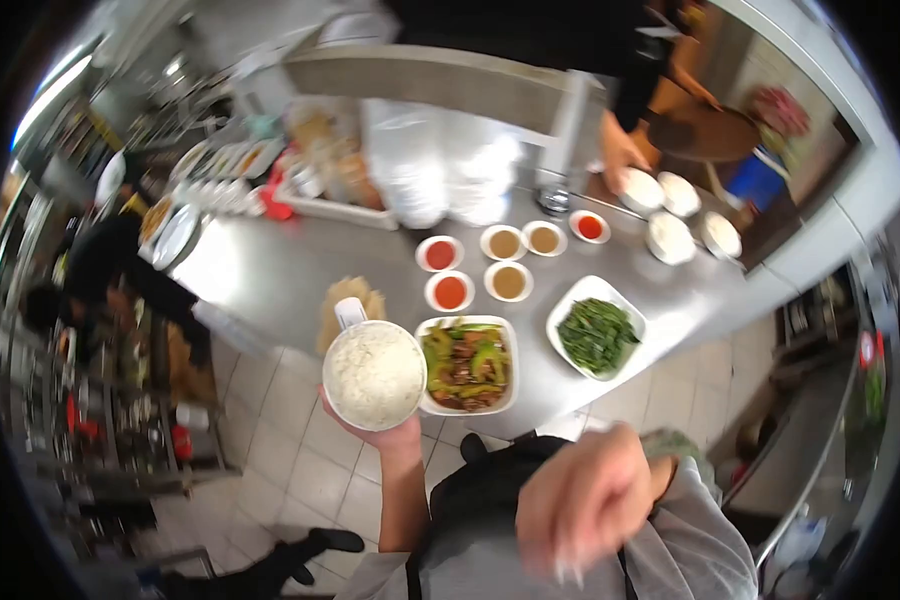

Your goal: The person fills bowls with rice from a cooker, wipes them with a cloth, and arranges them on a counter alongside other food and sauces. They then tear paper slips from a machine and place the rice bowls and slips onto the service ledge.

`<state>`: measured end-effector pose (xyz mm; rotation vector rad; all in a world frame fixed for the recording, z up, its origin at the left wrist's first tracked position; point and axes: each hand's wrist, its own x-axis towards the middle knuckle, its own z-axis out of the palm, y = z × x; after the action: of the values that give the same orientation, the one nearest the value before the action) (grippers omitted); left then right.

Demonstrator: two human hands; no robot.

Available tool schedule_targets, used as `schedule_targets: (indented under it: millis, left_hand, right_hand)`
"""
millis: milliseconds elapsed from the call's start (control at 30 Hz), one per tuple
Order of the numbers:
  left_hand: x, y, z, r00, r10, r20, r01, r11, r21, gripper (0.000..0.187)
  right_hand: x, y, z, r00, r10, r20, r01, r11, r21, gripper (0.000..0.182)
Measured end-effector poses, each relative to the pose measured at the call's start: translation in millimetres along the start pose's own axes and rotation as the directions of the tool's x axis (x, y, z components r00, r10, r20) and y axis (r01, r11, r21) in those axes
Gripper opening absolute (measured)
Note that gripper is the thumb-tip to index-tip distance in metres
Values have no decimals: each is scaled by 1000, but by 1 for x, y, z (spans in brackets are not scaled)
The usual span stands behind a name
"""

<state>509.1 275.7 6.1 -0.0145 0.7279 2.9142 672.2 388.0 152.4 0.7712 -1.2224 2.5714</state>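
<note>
A white bowl of cooked rice [375, 375] rests in my left hand [400, 437], whose fingers support it from below. Just beyond its rim are a white handle-like piece [350, 312] and a light brown, crumpled thing [367, 298]. Beside the bowl, a square white dish of cooked green vegetables and meat [467, 365] stands on the steel counter [300, 255]. My right hand [585, 495] is raised in front of my body, smeared by motion. Its fingers look bent downward, with pale tips I cannot make out.
A dish of leafy greens [597, 328] stands right of the meat dish. Behind are several small sauce dishes [450, 291]. Another person's hand [622, 150] touches a rice bowl [641, 191] among several. White plastic bags [405, 165] stand at the back. Another person [120, 260] bends at left.
</note>
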Motion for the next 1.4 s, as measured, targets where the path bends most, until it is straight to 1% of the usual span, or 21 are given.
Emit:
schedule_targets:
  millis: [33, 167, 200, 233, 300, 333, 367, 400, 433, 500, 567, 700, 767, 867, 900, 1100, 1167, 1200, 1267, 1300, 1400]
  left_hand:
    - [-6, -9, 12, 999, -2, -40, 3, 1000, 25, 50]
    - [-22, -48, 40, 905, -318, 281, 336, 942, -16, 56]
    - [-27, -58, 46, 892, -345, 292, 361, 933, 1, 56]
    - [-34, -70, 53, 850, -400, 343, 428, 904, -7, 57]
    - [-52, -89, 63, 793, -457, 402, 501, 865, -6, 58]
    - [-62, -100, 68, 778, -496, 386, 540, 842, -6, 57]
    - [-71, -108, 71, 761, -536, 366, 577, 817, -4, 57]
    - [-77, -116, 74, 599, -595, 535, 759, 636, -142, 63]
    - [-88, -122, 84, 616, -684, 392, 735, 678, 28, 63]
    - [-106, -140, 99, 400, -636, 660, 894, 430, -127, 62]
    - [-123, -157, 109, 454, -819, 350, 851, 515, 101, 59]
    - [-157, -200, 119, 333, -892, 304, 867, 417, 274, 54]
    - [-167, -225, 123, 295, -881, 369, 858, 415, 303, 58]
    - [-172, -280, 114, 383, -809, 446, 642, 580, 501, 70]
    - [-168, -293, 110, 479, -717, 506, 206, 652, 730, 65]
    - [-139, -229, 108, 588, -411, 697, -126, 805, 580, 64]
    - [-125, -178, 87, 682, -266, 681, -410, 633, 657, 71]
    - [-115, -160, 76, 728, -72, 682, -388, 776, 497, 49]
    - [-91, -114, 45, 752, 136, 645, -618, 484, 619, 64]
    - [-84, -92, 41, 807, 209, 553, -566, 540, 622, 70]
    - [-60, -42, 4, 805, 377, 458, -577, 318, 752, 73]
  right_hand:
    - [3, -7, 0, 971, -112, 213, 117, 993, -11, 12]
    - [-11, -28, 9, 914, -274, 298, 301, 952, -49, 16]
    - [-28, -25, 28, 955, -296, -20, 296, 955, -6, 16]
    - [-36, -31, 27, 948, -317, -36, 316, 949, -19, 16]
    - [-45, -53, 18, 884, -428, 189, 468, 792, -392, 15]
    - [-51, -87, 20, 961, -180, 211, 266, 810, -523, 17]
    - [-66, -92, 14, 960, -190, 206, 273, 801, -533, 17]
    - [-81, -88, 3, 901, -385, 197, 401, 573, -715, 21]
    - [-97, -87, -6, 797, -556, 234, 450, 290, -845, 28]
    - [-140, -112, -16, 867, -459, -192, -297, -169, -940, 66]
    - [-170, -88, -67, 735, -521, -433, -494, 26, -869, 111]
    - [-203, -55, -120, 710, -547, -444, -429, 165, -888, 133]
    - [-205, -52, -133, 438, -716, -544, -288, 462, -839, 136]
    - [-222, -62, -159, 397, -760, -514, -265, 441, -857, 128]
    - [-228, -66, -168, 335, -808, -485, -266, 413, -871, 124]
    - [-249, -65, -242, 280, -842, -461, -494, 286, -821, 110]
    - [-249, -61, -264, 306, -839, -450, -557, 226, -799, 108]
    - [-245, -59, -270, 307, -835, -458, -629, 183, -756, 108]
    - [-242, -55, -286, 324, -827, -460, -695, 121, -708, 109]
    - [-239, -53, -288, 335, -819, -465, -685, 128, -718, 109]
    - [-234, -49, -293, 368, -791, -489, -705, 105, -701, 106]
